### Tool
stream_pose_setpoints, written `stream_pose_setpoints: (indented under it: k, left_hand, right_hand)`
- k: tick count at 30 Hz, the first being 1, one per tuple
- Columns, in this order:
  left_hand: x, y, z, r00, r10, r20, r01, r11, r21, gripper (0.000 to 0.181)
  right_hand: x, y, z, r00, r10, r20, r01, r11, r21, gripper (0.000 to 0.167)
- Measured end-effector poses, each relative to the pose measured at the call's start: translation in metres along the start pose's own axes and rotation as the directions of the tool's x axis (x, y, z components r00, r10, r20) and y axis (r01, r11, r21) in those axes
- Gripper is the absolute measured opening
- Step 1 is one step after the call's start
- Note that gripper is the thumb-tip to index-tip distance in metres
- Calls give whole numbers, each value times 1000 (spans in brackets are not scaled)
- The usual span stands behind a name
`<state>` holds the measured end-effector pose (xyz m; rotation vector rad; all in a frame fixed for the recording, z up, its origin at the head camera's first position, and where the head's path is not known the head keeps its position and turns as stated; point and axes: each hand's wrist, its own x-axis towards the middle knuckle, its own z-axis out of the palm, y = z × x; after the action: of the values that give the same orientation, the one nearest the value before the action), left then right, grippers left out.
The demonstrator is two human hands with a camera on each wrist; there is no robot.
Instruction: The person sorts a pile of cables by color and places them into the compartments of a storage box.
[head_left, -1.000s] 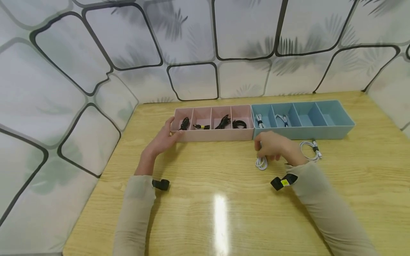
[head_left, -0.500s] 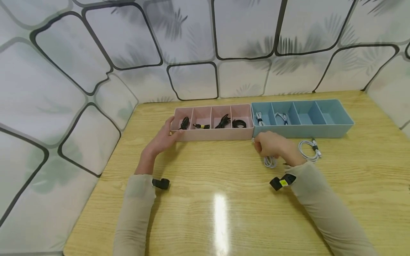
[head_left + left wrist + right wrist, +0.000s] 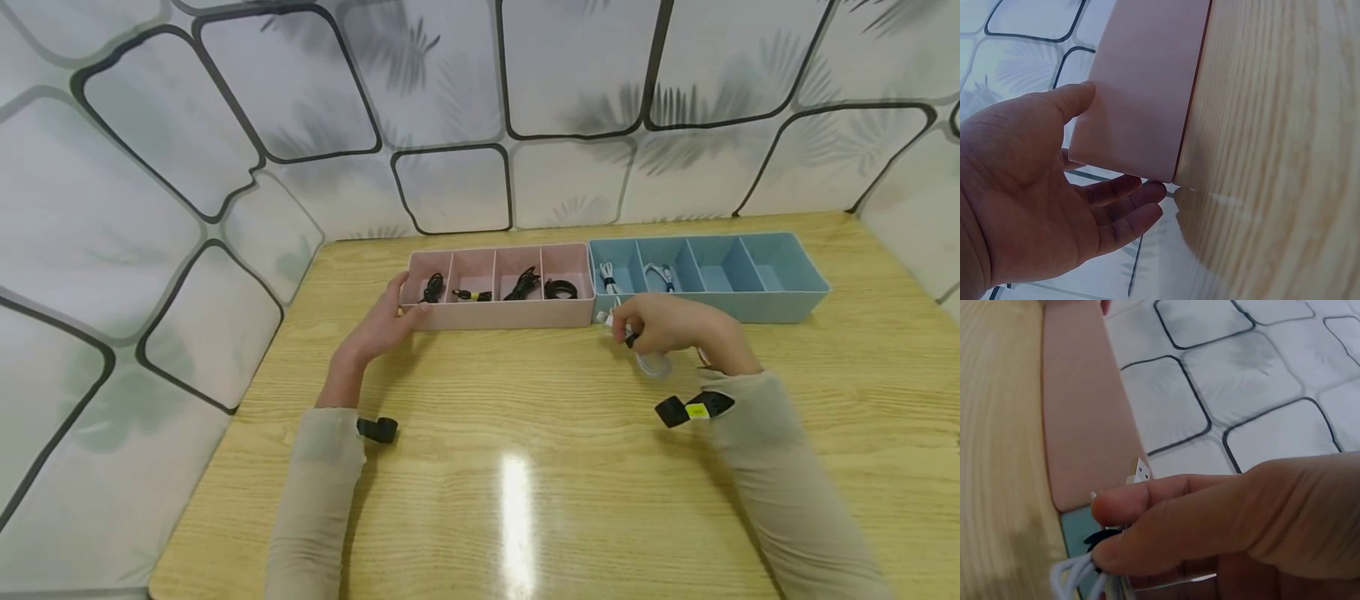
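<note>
My left hand (image 3: 384, 322) holds the left end of a pink divided box (image 3: 504, 317), thumb at its front rim and fingers around the end wall. In the left wrist view the hand (image 3: 1041, 187) has its thumb tip at the box's edge, with other fingertips by its end. My right hand (image 3: 671, 323) pinches a coiled white USB cable (image 3: 654, 364) just before the blue divided box (image 3: 750, 307). In the right wrist view, thumb and index finger grip the cable (image 3: 1072, 575) at its black tie; a USB plug (image 3: 1139, 470) sticks out beyond the index finger.
Black cables (image 3: 522, 284) lie in the pink box's compartments. White cables (image 3: 608, 278) are in the blue box's two left compartments. Both boxes stand end to end on the wooden table (image 3: 450, 467), near the patterned wall (image 3: 570, 183).
My right hand has lifted the coiled white cable and shifted slightly right and towards the blue box. Its forearm now covers most of the other loose white cable. My left hand stays put.
</note>
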<state>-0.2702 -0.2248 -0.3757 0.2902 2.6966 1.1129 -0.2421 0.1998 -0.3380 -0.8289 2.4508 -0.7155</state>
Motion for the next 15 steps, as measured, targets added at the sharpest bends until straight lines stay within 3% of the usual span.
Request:
stream_pose_setpoints:
  k: [15]
  left_hand:
    - [1,2,3,1000,-9,-16,10,1000,29,75]
  right_hand:
    - [-21,11,-18,998,61,27,-65,973,219,19]
